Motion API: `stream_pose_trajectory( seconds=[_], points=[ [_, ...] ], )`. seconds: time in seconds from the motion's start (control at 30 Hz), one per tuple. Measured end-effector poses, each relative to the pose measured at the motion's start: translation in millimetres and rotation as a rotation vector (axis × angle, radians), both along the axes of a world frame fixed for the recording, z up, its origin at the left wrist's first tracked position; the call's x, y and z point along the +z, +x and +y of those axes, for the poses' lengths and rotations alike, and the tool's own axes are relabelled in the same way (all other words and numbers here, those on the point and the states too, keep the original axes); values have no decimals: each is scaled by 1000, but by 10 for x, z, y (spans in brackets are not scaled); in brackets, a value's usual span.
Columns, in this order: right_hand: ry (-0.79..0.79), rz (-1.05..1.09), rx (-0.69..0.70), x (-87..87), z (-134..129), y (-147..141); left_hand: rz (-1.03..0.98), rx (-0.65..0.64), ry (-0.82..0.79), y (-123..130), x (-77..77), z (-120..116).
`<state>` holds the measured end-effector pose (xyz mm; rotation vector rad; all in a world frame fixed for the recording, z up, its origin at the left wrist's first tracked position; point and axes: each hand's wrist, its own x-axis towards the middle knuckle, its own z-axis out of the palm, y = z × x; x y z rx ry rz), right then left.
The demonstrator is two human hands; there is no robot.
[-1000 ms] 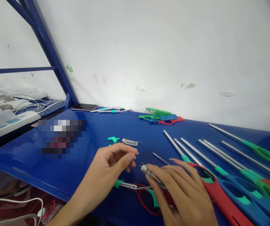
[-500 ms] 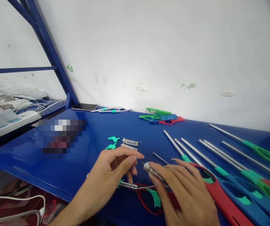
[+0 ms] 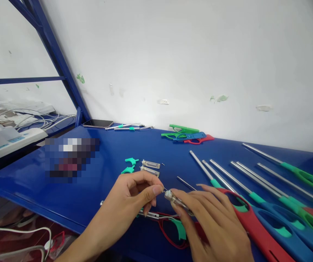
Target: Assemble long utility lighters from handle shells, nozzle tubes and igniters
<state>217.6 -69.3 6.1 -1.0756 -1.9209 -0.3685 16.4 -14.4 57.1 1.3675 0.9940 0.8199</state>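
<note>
My right hand [image 3: 213, 222] grips a clear lighter fuel tank [image 3: 178, 201] with a white valve end, which points left toward my other hand. From that end a thin pin reaches the fingertips of my left hand [image 3: 134, 198]. Thumb and index finger are pinched together there; whatever is between them is too small to make out. Beneath the hands lies an unassembled lighter with a red handle shell [image 3: 169, 243], a teal trigger [image 3: 180, 228] and a metal strip [image 3: 151, 215]. Beyond my left hand rest two more clear fuel tanks [image 3: 151, 165] and two teal triggers [image 3: 131, 161].
Several long-necked lighters [image 3: 278, 216] with metal tubes fill the right side. Green, blue and red handle shells [image 3: 189, 136] lie by the wall. A phone [image 3: 98, 123] and metal rods with teal parts [image 3: 126, 127] are at the back left. A thin metal rod [image 3: 186, 183] lies behind my right hand.
My left fingertips have closed the gap to the pin on the fuel tank's valve end and now meet it. The tank has shifted slightly left and down.
</note>
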Motion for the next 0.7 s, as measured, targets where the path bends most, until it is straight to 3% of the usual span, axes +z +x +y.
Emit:
stream_pose_trajectory(
  seconds=[0.33, 0.53, 0.7],
  points=[
    [-16, 0, 15, 32, 4, 15, -70, -32, -2, -47, -13, -17],
    [-14, 108, -43, -82, -26, -100, -124, -73, 4, -68, -22, -78],
    [18, 50, -52, -106, -20, -134, -101, -92, 26, -32, 22, -125]
  ],
)
